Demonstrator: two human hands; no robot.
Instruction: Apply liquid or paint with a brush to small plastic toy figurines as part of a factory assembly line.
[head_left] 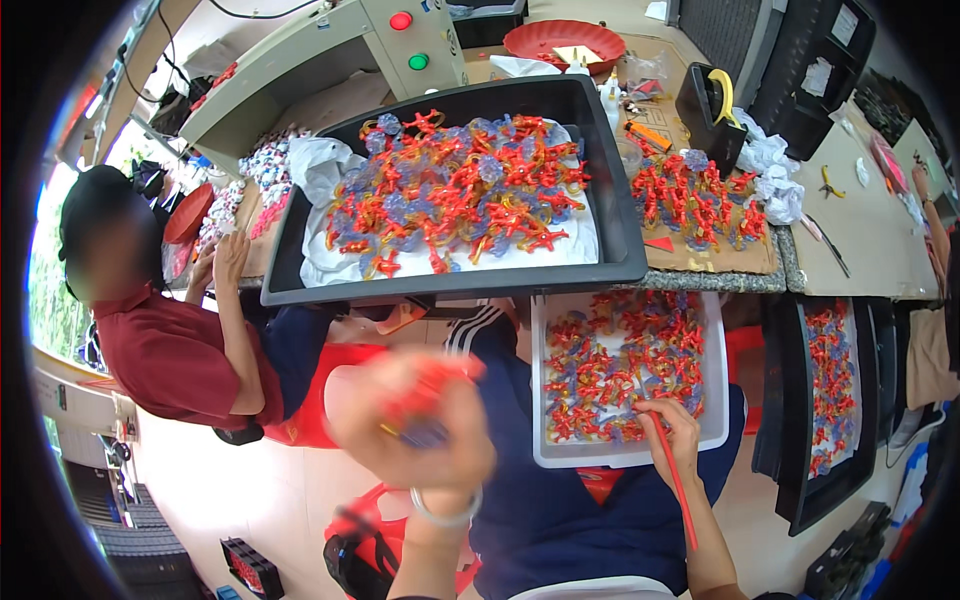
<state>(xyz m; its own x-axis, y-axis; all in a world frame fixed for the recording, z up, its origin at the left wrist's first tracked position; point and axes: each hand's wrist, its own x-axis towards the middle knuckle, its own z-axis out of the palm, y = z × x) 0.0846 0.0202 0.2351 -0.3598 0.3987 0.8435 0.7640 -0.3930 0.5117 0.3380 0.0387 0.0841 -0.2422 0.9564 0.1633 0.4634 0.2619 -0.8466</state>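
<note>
My left hand [440, 430], smeared by motion, is raised over the left side of my lap. Its fingers are closed round a red toy figure [420, 385] with a bluish-purple part; finer detail is blurred. A slim red stick-like tool [676, 490], perhaps a brush, is pinched in my right hand [672, 435]. The tool's upper end lies over the near right part of a white plastic tray [540, 400] on my lap. Many small figures in red, yellow and translucent purple [625, 360] fill that tray. The tool's exact tip is hard to make out.
A large black tray [450, 290] heaped with similar figures rests on the bench. More figures [690, 205] stand on cardboard beside glue-like bottles [610, 100]. Another black tray [795, 480] is at the right. A person in a maroon shirt [180, 350] sits at the left.
</note>
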